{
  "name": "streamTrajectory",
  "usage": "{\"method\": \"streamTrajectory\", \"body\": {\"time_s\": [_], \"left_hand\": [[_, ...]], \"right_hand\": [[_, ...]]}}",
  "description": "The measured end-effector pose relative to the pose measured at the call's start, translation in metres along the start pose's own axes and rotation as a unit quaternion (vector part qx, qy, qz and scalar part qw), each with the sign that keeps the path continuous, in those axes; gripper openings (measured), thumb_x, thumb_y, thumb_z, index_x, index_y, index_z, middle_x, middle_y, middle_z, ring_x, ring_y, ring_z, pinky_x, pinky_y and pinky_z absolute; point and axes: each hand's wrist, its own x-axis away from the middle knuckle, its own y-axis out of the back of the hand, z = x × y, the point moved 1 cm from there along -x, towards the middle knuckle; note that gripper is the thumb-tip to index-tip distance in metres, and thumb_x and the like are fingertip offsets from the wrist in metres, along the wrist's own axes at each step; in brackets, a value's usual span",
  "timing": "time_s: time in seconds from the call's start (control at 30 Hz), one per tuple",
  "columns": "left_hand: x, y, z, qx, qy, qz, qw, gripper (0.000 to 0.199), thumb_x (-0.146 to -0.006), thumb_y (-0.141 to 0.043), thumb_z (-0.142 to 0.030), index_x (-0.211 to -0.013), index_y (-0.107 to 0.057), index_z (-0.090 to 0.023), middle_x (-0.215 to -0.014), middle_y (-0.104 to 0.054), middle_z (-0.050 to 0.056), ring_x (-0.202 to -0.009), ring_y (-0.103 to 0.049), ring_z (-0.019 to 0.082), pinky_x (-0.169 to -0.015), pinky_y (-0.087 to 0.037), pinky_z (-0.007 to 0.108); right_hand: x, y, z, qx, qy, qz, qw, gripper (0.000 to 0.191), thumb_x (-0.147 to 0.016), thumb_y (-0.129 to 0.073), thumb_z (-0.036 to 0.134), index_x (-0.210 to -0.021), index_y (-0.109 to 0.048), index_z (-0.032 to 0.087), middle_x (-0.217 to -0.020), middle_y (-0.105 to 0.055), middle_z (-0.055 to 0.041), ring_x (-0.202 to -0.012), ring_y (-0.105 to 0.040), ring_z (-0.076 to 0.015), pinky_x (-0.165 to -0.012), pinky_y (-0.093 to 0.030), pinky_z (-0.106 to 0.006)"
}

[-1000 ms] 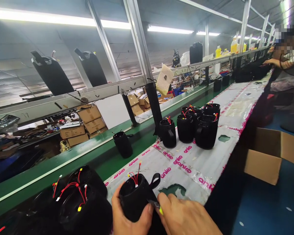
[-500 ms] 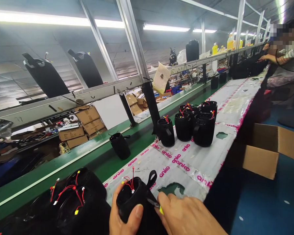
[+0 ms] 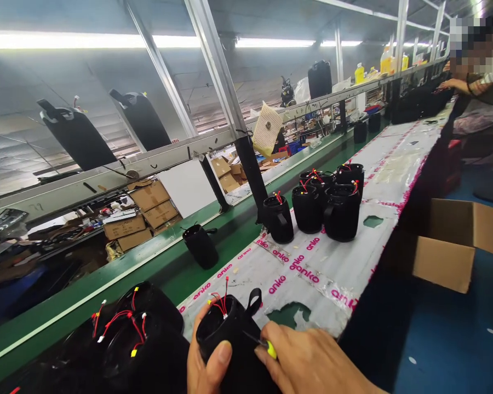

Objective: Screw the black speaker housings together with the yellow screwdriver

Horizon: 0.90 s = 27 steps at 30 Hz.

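At the bottom centre, my left hand is wrapped around a black fabric-covered speaker housing. It leans, its open end up, with thin red wires and small connectors coming out and a black loop strap at the rim. My right hand grips a small pointed tool with a yellow handle. The tool's thin dark tip rests at the side of the housing, below the strap; whether it is a blade or snips I cannot tell. More black housings with red wires stand close on the left.
Several similar housings stand on the white sheet printed in pink, which has torn holes. One housing stands on the green belt. An open cardboard box is at the right. Another person's hand works far right.
The tool's tip has shifted slightly left across the housing's side. My left thumb has moved a little left and the view has shifted slightly.
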Motion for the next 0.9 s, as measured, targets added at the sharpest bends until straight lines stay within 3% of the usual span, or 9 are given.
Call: {"method": "streamTrajectory", "body": {"time_s": [0.13, 0.3, 0.53, 0.9], "left_hand": [[0.002, -0.002, -0.001, 0.003, 0.014, -0.002, 1.000, 0.086, -0.051, -0.083, -0.057, -0.125, -0.058, -0.022, -0.101, -0.078, 0.008, -0.090, -0.074, 0.035, -0.074, -0.058, 0.037], [0.002, -0.002, 0.001, -0.020, 0.003, -0.010, 1.000, 0.088, -0.049, -0.083, -0.062, -0.123, -0.059, -0.021, -0.103, -0.078, 0.008, -0.099, -0.072, 0.037, -0.083, -0.055, 0.039], [0.004, -0.004, -0.003, -0.033, -0.020, -0.001, 0.999, 0.082, -0.050, -0.082, -0.059, -0.120, -0.063, -0.022, -0.101, -0.077, 0.007, -0.096, -0.072, 0.036, -0.083, -0.055, 0.039], [0.004, -0.005, -0.002, -0.020, -0.014, -0.001, 1.000, 0.082, -0.049, -0.083, -0.059, -0.120, -0.063, -0.022, -0.096, -0.078, 0.007, -0.091, -0.073, 0.036, -0.079, -0.056, 0.040]], "right_hand": [[-0.006, 0.008, 0.001, -0.001, -0.003, 0.019, 1.000, 0.013, -0.092, -0.058, 0.020, -0.091, -0.045, 0.024, -0.066, -0.066, 0.0050, -0.044, -0.064, -0.0194, -0.042, -0.017, -0.035], [-0.008, 0.013, 0.001, -0.002, 0.000, 0.034, 0.999, 0.013, -0.088, -0.058, 0.018, -0.089, -0.047, 0.025, -0.064, -0.066, 0.0048, -0.043, -0.064, -0.0211, -0.042, -0.014, -0.037], [-0.003, 0.012, 0.000, -0.003, -0.011, 0.032, 0.999, 0.009, -0.094, -0.056, 0.021, -0.091, -0.047, 0.025, -0.068, -0.067, 0.0047, -0.048, -0.066, -0.0209, -0.044, -0.019, -0.035], [-0.006, 0.012, 0.002, -0.013, -0.007, 0.026, 1.000, 0.010, -0.089, -0.059, 0.019, -0.088, -0.050, 0.024, -0.066, -0.067, 0.0045, -0.045, -0.065, -0.0200, -0.043, -0.019, -0.036]]}}
